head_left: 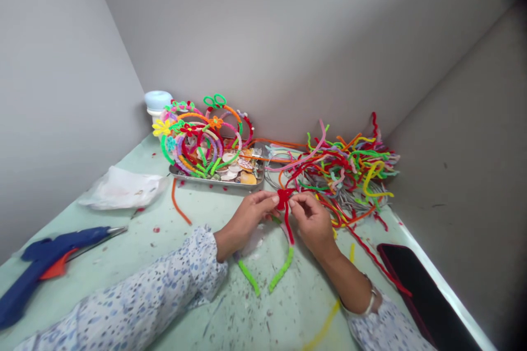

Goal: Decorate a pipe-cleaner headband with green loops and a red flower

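Observation:
A bow-like piece of red pipe cleaner [284,196] sits between my two hands in the middle of the table. My left hand [250,215] pinches its left side between thumb and fingers. On the other side, the fingertips of my right hand [312,222] close on its right edge. A red strand runs down from the bow. Below the hands lies a headband [281,275], wrapped in bright green at both ends, with red and pale parts above; my left hand covers part of it. Whether the bow is fastened to the headband cannot be made out.
Several finished headbands [201,137] lean on a metal tray [214,181] of patches. Loose pipe cleaners [349,167] are heaped at the back right. A blue glue gun [61,252], a white plastic bag [121,189], a phone [424,290] and a blue-lidded container [158,101] surround the workspace.

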Motion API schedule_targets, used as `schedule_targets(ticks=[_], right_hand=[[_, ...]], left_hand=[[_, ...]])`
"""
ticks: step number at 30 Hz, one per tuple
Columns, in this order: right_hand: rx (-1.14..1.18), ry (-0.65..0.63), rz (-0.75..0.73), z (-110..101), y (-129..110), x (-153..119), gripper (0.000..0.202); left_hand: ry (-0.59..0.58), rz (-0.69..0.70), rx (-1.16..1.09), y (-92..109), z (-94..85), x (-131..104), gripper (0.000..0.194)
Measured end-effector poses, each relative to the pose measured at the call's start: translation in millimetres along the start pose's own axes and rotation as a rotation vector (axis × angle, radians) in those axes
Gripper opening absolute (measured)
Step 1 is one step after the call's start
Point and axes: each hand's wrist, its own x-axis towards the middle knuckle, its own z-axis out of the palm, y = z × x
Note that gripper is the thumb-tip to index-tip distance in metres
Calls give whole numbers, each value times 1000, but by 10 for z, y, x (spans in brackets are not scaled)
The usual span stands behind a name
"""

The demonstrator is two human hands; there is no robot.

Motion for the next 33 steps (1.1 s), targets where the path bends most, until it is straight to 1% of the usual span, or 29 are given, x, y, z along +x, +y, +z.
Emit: schedule_targets(ticks=[3,6,11,14,16,21,24,30,33], right_hand=[[7,-3,11,6,16,-7,11],[39,-46,16,-1,9,-14,11],[162,-112,137,-22,-38,-5,20],[168,-157,174,-12,-63,8,20],[162,-163,198,1,-66,11,19],[179,-183,263,13,-60,9,19],[187,-202,272,4,-74,12,20],[199,-269,282,-10,-85,13,22],[194,-272,281,-11,-85,14,23]], left_hand=[[6,-7,28,-3,-5,3,23],[29,15,65,-12,-16,10,18],[48,37,120,-33,-22,14,16],[42,47,137,-51,-24,21,16],[42,60,132,-60,-27,27,17],[81,67,128,-54,-34,33,19],[99,61,131,-40,-38,34,20],[134,93,63,-33,-41,45,27],[141,98,50,-29,-40,43,28]])
